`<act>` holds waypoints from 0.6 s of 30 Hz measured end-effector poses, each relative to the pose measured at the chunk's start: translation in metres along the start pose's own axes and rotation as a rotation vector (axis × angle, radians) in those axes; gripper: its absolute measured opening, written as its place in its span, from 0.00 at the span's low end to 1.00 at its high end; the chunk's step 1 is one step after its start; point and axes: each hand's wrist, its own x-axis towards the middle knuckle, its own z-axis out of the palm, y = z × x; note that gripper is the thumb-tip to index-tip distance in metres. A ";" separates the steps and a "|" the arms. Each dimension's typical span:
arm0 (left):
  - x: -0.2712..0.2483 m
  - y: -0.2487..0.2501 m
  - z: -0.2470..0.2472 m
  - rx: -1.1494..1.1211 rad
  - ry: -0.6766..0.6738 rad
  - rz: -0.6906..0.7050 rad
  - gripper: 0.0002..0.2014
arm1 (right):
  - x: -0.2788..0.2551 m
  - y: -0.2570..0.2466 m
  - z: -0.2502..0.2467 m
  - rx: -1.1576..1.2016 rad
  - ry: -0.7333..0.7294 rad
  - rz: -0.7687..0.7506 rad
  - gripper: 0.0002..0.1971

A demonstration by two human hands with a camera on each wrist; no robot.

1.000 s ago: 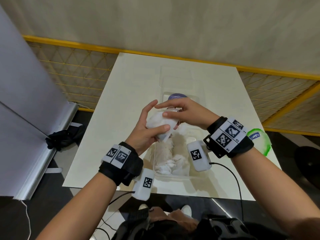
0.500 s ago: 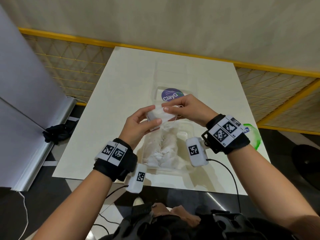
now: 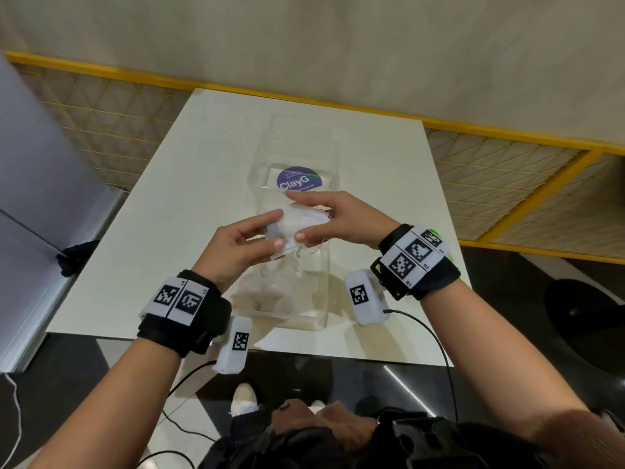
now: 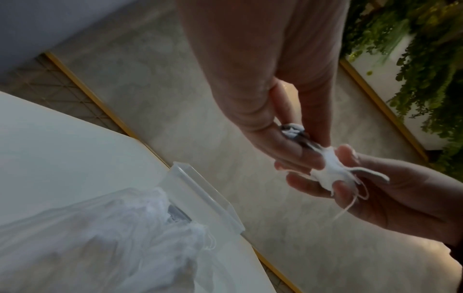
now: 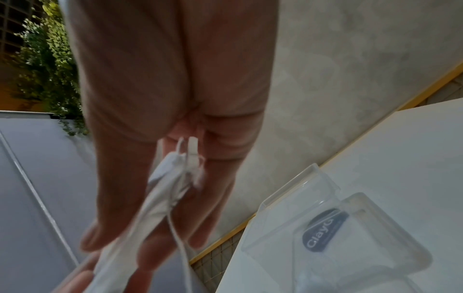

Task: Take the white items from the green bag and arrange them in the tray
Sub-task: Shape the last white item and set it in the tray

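A white fabric item (image 3: 299,223) with thin loose strings hangs in the air between both hands, above the clear plastic tray (image 3: 323,321). My left hand (image 3: 275,230) pinches its left end between thumb and fingers. My right hand (image 3: 297,216) pinches its right end; the right wrist view shows the white item (image 5: 162,190) and strings running through that hand. Several white items (image 3: 280,296) lie piled in the tray, also seen as the white pile (image 4: 112,228) in the left wrist view. Only a sliver of the green bag (image 3: 439,235) shows behind my right wrist.
The tray's clear lid with a purple ClayG sticker (image 3: 297,181) lies open on the white table (image 3: 209,157) just beyond the hands. A yellow-framed mesh railing (image 3: 507,164) borders the table. A grey panel (image 3: 37,198) stands to the left, and cables hang from both wrists.
Both hands kept hold of the white item, which went from a bunched lump to a flatter fold. The hands shifted slightly away from me, and the lid sticker came into full view.
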 end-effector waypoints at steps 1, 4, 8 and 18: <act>-0.001 0.000 0.003 0.006 -0.006 -0.001 0.21 | -0.003 0.000 -0.001 -0.043 -0.012 -0.027 0.31; -0.006 -0.002 0.006 0.036 -0.030 0.004 0.24 | -0.008 0.002 -0.003 -0.279 0.011 -0.098 0.25; -0.013 -0.003 0.008 0.049 -0.002 0.016 0.25 | -0.010 0.006 -0.002 -0.406 0.058 -0.135 0.23; -0.019 -0.013 -0.006 0.159 0.056 0.021 0.23 | -0.003 0.009 0.004 -0.459 -0.023 -0.061 0.14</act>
